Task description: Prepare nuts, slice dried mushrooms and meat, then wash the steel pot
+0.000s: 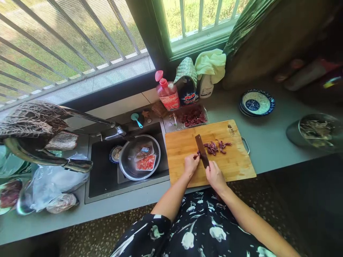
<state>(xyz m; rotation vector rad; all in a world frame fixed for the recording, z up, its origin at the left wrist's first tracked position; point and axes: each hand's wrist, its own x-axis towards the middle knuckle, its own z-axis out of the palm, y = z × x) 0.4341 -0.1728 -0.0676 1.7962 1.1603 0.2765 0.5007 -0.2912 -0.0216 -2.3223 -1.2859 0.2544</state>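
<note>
Right hand (215, 175): grip closed on knife (202, 151), blade down on cutting board (187, 142). Left hand (190, 163): fingertips pinching uncut red strip at blade. Cut red pieces (215, 146) piled just beside blade, on board, on desk (268, 142).

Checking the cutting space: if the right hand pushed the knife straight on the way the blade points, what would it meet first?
The right hand holds the knife pointing up the board. Bare board comes first, then probably the tray of red pieces beyond its far edge; depth is unclear.
</note>
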